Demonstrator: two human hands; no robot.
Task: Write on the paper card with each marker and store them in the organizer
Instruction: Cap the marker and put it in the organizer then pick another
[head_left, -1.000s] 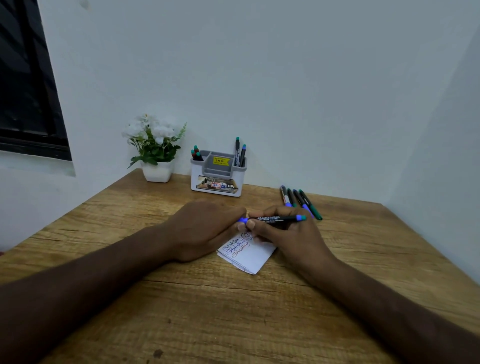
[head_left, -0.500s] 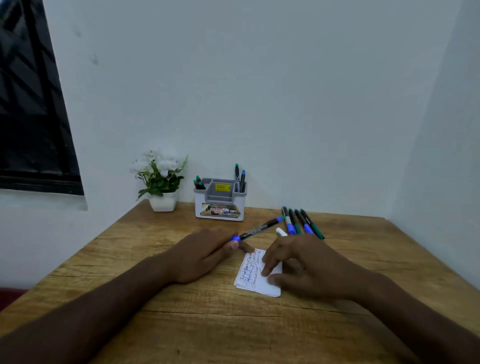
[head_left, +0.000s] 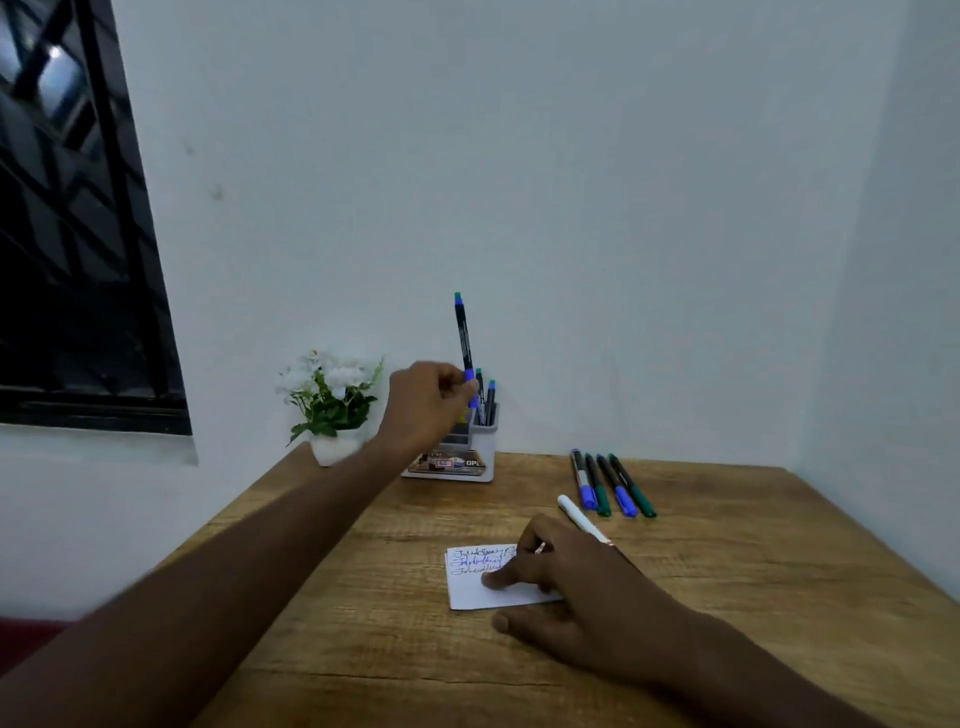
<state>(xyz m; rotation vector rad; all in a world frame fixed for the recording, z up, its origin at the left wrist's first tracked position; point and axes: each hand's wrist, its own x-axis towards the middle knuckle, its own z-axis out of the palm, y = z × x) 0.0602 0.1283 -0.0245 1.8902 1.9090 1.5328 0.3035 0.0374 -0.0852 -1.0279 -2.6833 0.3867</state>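
My left hand (head_left: 426, 402) holds a black marker with a blue cap (head_left: 464, 343) upright, just above the grey organizer (head_left: 457, 462) at the back of the desk. Two markers (head_left: 485, 397) stand in the organizer's right compartment. My right hand (head_left: 566, 587) rests flat on the white paper card (head_left: 483, 592), fingers spread, pinning it to the desk. The card bears three lines of handwriting. Several capped blue and green markers (head_left: 613, 486) lie side by side to the right of the organizer. A white pen (head_left: 579, 517) lies behind my right hand.
A white pot of white flowers (head_left: 330, 405) stands left of the organizer against the wall. The wooden desk (head_left: 363, 649) sits in a corner, with walls behind and to the right. A dark window (head_left: 67, 234) is at the left.
My left hand took the blue-capped marker from beside the card and lifted it up over the organizer. My right hand let go of it and settled flat on the card. The view tilted upward.
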